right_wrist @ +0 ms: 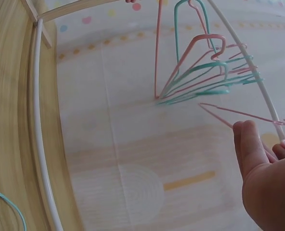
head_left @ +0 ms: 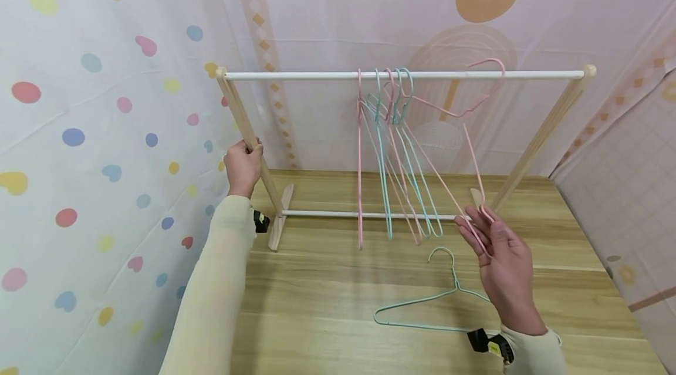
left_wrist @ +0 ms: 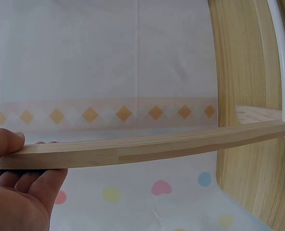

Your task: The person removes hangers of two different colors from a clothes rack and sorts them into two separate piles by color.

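Lightly curled, nearly closed fingers of your right hand [head_left: 504,266] hold one end of the pink hanger [head_left: 473,155]. Its long axis runs up-left from them; above, its hook crosses the rod [head_left: 538,75] toward the right end, whether seated I cannot tell. Your left hand [head_left: 244,168], farther off, wraps the left post [head_left: 239,111]. The head view shows most of the green hanger [head_left: 456,287] toward the surface's [head_left: 317,287] right edge; the right wrist view, only its hook.

a dotted white cloth [head_left: 100,134] and a pinkish cloth [head_left: 338,11] hang around a wood-grain surface [head_left: 311,299].
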Demonstrator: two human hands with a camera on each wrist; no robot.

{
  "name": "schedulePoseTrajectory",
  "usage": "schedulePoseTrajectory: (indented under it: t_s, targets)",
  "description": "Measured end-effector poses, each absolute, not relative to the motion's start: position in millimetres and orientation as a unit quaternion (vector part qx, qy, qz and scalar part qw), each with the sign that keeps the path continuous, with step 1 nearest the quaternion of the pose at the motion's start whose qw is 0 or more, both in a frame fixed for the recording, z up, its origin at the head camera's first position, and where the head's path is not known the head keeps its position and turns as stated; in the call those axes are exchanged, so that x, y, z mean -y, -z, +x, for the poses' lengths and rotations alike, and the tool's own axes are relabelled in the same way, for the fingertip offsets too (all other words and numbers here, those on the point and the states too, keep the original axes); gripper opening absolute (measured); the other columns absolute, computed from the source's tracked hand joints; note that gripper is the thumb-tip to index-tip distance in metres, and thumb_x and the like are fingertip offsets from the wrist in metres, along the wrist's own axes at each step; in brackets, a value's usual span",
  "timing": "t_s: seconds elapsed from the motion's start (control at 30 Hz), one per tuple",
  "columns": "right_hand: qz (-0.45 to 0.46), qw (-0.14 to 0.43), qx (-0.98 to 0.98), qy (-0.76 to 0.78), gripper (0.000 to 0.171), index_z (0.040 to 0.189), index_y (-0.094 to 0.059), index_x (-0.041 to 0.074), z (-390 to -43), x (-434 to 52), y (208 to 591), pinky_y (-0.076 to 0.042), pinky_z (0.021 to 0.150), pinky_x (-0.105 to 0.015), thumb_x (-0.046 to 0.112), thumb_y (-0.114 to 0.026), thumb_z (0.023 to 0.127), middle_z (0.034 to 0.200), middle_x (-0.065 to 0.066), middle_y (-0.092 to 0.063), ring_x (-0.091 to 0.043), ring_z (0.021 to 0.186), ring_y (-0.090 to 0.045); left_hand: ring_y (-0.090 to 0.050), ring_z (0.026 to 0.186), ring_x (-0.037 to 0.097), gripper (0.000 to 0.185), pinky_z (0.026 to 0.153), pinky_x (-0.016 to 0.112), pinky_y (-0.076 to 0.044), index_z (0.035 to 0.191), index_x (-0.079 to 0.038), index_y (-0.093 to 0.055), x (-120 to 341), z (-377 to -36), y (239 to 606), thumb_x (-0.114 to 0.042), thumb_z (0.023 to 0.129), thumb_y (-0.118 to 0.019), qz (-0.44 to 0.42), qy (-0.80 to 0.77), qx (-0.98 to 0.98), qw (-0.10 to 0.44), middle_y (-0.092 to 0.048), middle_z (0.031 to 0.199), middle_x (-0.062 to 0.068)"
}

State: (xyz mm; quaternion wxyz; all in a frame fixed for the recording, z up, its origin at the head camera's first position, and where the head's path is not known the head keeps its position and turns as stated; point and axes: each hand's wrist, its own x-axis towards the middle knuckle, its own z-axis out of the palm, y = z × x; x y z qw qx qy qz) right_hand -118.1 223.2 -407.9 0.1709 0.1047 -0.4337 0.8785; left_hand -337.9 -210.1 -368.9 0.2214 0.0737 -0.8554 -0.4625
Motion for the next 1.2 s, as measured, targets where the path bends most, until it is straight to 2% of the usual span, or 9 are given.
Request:
schedulePoseTrajectory:
  t_s: [0.23,0.63,1.2]
  targets:
    - [0.187,0.156,0.352,-0.904,0.041,0.137,-0.039,-0.017,-111.5,-234.7,413.8,-0.040,0.095,-0.043,0.007,-0.027,0.106,0.128,-0.033,-0.053,-0.042,0.111,-0.058,-0.064,0.099,0.032,0.028,0.082,0.043,-0.053,0.118,-0.001,-0.070,210.9,-338.1,368.7,-0.019,0.100,-0.057,0.074,0.464,0.855,0.221,-0.067,0.112,0.019]
    - [0.219,0.136,0.316,-0.913,0.044,0.137,-0.041,-0.017,-98.0,-251.0,430.7,-0.042,0.093,-0.044,0.007,-0.021,0.106,0.127,-0.033,-0.053,-0.046,0.110,-0.057,-0.064,0.101,0.032,0.028,0.083,0.043,-0.053,0.118,-0.002,-0.070,212.4,-338.3,369.8,-0.020,0.100,-0.057,0.075,0.464,0.855,0.218,-0.068,0.112,0.019]
    - [0.146,0.107,0.392,-0.902,0.041,0.133,-0.050,-0.011,-89.8,-260.9,463.2,-0.049,0.089,-0.038,0.011,-0.027,0.107,0.127,-0.027,-0.057,-0.039,0.107,-0.062,-0.065,0.099,0.031,0.027,0.083,0.043,-0.053,0.116,-0.001,-0.070,211.6,-341.2,370.5,-0.019,0.099,-0.058,0.074,0.461,0.855,0.225,-0.068,0.110,0.019]
